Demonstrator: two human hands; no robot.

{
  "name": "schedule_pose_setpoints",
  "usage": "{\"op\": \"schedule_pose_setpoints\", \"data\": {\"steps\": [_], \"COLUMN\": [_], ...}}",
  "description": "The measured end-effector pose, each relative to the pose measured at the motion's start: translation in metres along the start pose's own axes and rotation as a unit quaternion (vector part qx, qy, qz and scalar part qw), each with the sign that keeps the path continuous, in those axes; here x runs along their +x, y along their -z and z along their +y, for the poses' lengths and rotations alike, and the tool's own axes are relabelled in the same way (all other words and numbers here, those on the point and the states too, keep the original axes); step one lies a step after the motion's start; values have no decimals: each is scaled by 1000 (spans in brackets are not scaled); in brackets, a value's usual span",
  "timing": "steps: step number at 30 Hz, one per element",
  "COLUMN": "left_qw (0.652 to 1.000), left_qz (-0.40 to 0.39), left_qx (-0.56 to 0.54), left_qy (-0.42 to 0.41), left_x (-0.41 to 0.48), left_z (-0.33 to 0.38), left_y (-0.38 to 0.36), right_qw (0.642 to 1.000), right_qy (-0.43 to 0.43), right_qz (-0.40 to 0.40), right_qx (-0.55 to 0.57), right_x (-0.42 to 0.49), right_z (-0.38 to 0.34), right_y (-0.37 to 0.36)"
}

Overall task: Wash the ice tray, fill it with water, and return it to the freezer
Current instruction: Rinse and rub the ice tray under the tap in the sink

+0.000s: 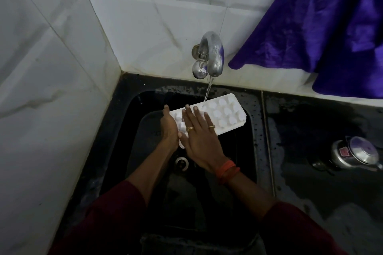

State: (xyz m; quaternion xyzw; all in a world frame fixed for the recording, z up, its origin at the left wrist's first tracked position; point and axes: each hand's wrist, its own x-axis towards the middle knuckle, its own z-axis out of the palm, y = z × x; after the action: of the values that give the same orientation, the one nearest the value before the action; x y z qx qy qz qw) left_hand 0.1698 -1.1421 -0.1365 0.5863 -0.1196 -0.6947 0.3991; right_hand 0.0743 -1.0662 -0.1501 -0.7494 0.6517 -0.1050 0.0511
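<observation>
White marbled wall tiles (51,47) meet a black countertop (310,130).

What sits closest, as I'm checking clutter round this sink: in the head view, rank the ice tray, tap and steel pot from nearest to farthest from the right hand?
1. ice tray, under the right hand, touching its fingers.
2. tap, straight beyond the tray, higher up.
3. steel pot, far off to the right.

Wet black counter (310,124), steel pot (353,154)
</observation>
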Motion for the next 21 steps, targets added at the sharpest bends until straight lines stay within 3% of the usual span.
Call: {"op": "schedule_pose_setpoints", "data": {"steps": [6,9,17,21], "left_qw": [999,999,981,978], "left_qz": [-15,21,34,22], "left_qx": [24,46,164,184], "left_qy": [14,-6,-96,-99], "left_x": [11,13,18,17], "left_z": [-11,-13,-3,-4], "left_y": [6,9,22,29], "right_qw": [998,999,994,985], "right_qy": [56,46,-107,-170], "right_qz": [2,-1,-12,10], "right_qx": [-12,-14,14,28], "right_x": [7,17,31,23], "right_z": [-11,-4,53,79], "right_y": [-5,-5,0,-4]}}
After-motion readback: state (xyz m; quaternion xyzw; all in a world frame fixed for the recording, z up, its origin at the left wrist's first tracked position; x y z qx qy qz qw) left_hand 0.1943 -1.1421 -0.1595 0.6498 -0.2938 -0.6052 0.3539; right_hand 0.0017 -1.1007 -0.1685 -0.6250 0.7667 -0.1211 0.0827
